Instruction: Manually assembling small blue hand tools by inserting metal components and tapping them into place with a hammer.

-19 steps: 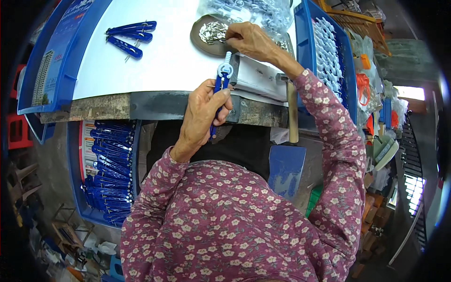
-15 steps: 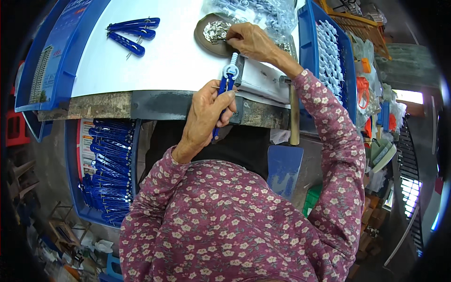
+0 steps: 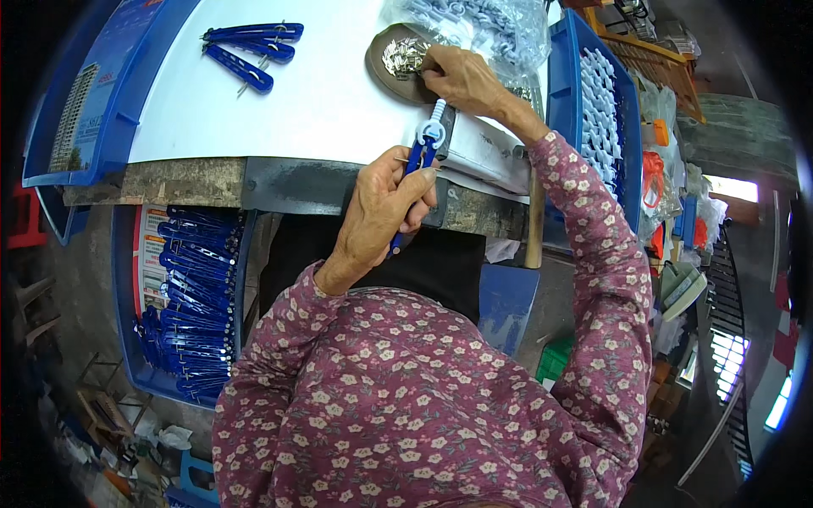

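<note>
In the head view, the left hand (image 3: pixel 381 201) is clamped on a blue drawing compass (image 3: pixel 419 157), its thumb laid over the legs. The compass stands tilted near the table's front edge, its pale ridged knob pointing up and a little to the right, its legs together and their lower ends poking out below the hand. The right hand (image 3: pixel 468 82) is over the right side of a brown dish (image 3: pixel 378 66), fingers bent and drawn together beside a heap of small silvery metal bits (image 3: pixel 403 57); whether the fingertips hold one, I cannot tell (the hand hides them).

The dish sits on a white sheet (image 3: pixel 296 114) that covers the table. On the left of that sheet lie three blue compass parts (image 3: pixel 240 69), fanned out and well apart from both hands. A clear plastic bag (image 3: pixel 487 30) of pale blue pieces is just beyond the dish. To the right, a blue tray (image 3: pixel 565 97) holds rows of pale blue tops (image 3: pixel 598 114). Below the table, at left, another blue bin (image 3: pixel 123 317) is packed with dark blue legs (image 3: pixel 201 296).
</note>
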Available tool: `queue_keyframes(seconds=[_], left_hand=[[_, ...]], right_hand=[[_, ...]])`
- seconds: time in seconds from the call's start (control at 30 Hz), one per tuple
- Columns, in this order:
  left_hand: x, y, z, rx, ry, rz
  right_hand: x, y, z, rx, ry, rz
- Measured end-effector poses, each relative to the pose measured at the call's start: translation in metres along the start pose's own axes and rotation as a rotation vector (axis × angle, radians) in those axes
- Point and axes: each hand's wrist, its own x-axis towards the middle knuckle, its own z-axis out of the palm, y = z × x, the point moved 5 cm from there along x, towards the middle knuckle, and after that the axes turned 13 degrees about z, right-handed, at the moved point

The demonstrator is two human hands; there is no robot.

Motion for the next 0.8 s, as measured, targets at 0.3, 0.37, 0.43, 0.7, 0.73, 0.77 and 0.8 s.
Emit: queue_keyframes(seconds=[0.3,0.37,0.43,0.7,0.73,0.77,0.8], left_hand=[[-0.001,0.001,0.002,-0.022,-0.026,0.013],[-0.001,0.002,0.003,-0.015,-0.015,0.019],[-0.001,0.002,0.002,0.011,-0.005,0.017],[0.002,0.005,0.016,-0.009,-0.034,0.034],[0.003,0.005,0.019,-0.011,-0.047,0.042],[0.004,0.003,0.020,0.002,-0.075,0.029],[0.004,0.001,0.023,0.004,-0.080,0.019]], right_hand=[[-0.009,0.006,-0.015,0.303,-0.017,0.056],[-0.014,0.002,-0.021,0.448,-0.070,0.098],[-0.023,-0.001,-0.027,0.583,-0.084,0.134],[-0.080,-0.017,-0.047,1.020,-0.112,0.287],[-0.088,-0.019,-0.048,1.083,-0.115,0.312],[-0.096,-0.021,-0.048,1.147,-0.113,0.325],[-0.103,-0.023,-0.049,1.152,-0.105,0.334]])
